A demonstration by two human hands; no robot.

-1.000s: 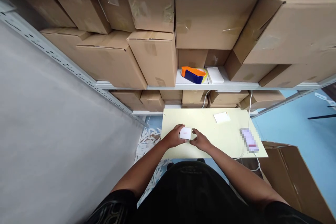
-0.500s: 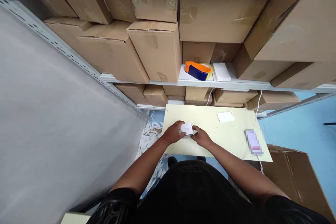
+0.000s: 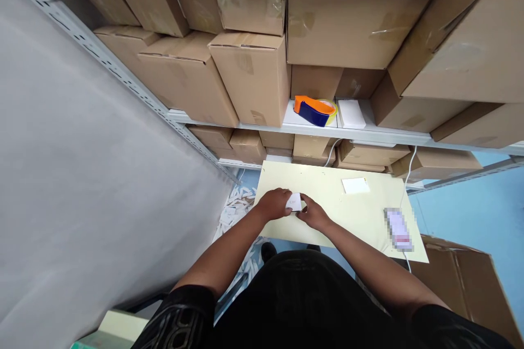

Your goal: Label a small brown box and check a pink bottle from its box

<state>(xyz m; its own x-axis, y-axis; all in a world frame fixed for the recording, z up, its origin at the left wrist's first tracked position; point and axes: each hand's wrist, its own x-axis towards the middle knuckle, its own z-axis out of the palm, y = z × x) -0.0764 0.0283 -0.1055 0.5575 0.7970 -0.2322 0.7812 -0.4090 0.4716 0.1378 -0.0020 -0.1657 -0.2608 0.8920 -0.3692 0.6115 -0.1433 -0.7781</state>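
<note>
Between my hands, over the near left part of the pale yellow table (image 3: 327,218), is a small white block (image 3: 294,203) with faint reddish writing on top. Whether it is a box or a stack of cards I cannot tell. My left hand (image 3: 276,203) wraps its left side, with the thumb at the front edge. The fingers of my right hand (image 3: 313,212) are curled against its right side. A flat white card or packet (image 3: 355,185) lies farther back on the table, to the right of both hands.
A phone-like device (image 3: 398,229), blurred out, lies at the table's right with a white cable. Behind, a shelf (image 3: 393,135) bears cardboard boxes (image 3: 249,76), an orange and blue tape dispenser (image 3: 314,110) and a white stack (image 3: 351,114). White scraps (image 3: 233,212) litter the floor left.
My left hand covers more of the white block's top, and the block looks slightly turned. The view has shifted a little, so the shelf and table sit farther right.
</note>
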